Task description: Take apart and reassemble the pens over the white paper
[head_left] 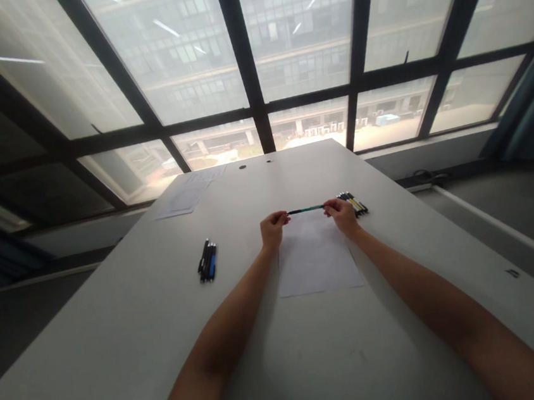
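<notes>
A slim pen [305, 210], dark at its left end and green along the rest, is stretched level between my two hands. My left hand [274, 228] pinches its dark end, and my right hand [342, 215] pinches the opposite end. Below the pen lies a white sheet of paper [318, 258] on the table. Just beyond my right hand is a group of pens [357, 204], some with yellow on them, partly hidden by that hand. To the left of my left hand, another bunch of pens [207, 261], black and blue, lies side by side.
Papers [183, 196] lie at the far left of the white table [131, 316]. Two small round dark spots [242, 167] are near its far edge. A small dark object [512, 273] sits near the right edge. Large windows [297, 31] stand behind, with a curtain [528, 102] at right.
</notes>
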A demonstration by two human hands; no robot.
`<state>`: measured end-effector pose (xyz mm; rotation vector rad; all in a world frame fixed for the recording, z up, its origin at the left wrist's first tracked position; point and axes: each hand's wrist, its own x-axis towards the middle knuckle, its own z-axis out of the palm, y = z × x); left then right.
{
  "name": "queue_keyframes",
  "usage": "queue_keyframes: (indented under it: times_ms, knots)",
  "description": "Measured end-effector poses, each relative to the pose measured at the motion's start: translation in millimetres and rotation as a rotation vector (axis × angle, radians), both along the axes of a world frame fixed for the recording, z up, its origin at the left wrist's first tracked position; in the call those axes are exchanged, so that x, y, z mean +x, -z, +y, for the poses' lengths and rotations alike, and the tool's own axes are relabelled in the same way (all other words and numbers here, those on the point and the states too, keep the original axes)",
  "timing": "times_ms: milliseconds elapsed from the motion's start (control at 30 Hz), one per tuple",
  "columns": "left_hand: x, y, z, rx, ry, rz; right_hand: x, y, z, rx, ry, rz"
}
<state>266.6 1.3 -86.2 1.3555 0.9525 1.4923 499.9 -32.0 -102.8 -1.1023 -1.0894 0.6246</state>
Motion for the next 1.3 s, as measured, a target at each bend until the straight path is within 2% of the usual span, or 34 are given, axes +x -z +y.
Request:
queue_keyframes:
  times_ms: [233, 633, 1300]
  knots:
    - [-0.2, 3.5, 2.9, 0.009, -0.023, 0.043, -0.6, -1.1, -1.1, -0.004, 0.014, -0.014]
    - [1.9, -6.1, -4.2, 0.008, -0.032, 0.079, 0.1, -1.4, -1.9, -0.021, 0.026, -0.014]
    - [1.7, -2.0, -1.3, 0.022, -0.022, 0.094, 0.4, -3.2, -3.8, -0.014, 0.006, -0.038]
